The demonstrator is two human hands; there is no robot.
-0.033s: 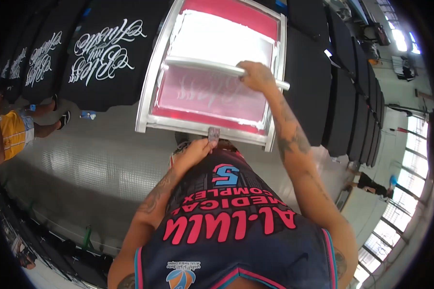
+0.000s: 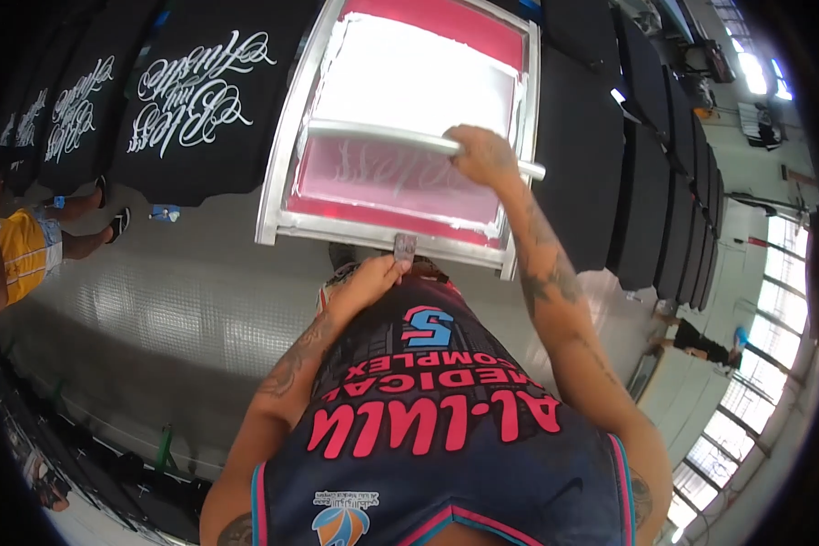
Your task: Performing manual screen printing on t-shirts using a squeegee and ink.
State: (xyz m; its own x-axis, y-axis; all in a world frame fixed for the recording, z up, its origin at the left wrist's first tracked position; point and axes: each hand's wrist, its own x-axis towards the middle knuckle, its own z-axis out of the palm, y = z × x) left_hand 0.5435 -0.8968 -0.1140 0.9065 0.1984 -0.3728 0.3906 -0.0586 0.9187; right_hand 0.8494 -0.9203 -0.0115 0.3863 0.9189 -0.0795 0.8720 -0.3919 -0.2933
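A screen-printing frame (image 2: pixel 282 196) with pale metal sides and pink mesh lies in front of me, over the dark surface. Thick white ink (image 2: pixel 419 77) covers the far half of the mesh. Across its middle lies a long pale squeegee (image 2: pixel 373 135), ink on its far side. My right hand (image 2: pixel 484 156) is closed around the squeegee toward its right end. Nearer me, faint script lettering shows in the thinly coated mesh. At the middle of the frame's near edge, my left hand (image 2: pixel 370 278) pinches a small greyish tab (image 2: pixel 405 247) fixed there.
Black garments with white script (image 2: pixel 196 96) lie in a row to the left. More black garments (image 2: pixel 582 136) lie to the right. A person in a yellow top (image 2: pixel 23 250) stands at the far left. Grey floor (image 2: pixel 155 309) runs below the row.
My right hand and the squeegee have shifted slightly toward me across the mesh, widening the white ink area behind it. My left hand keeps its grip on the tab.
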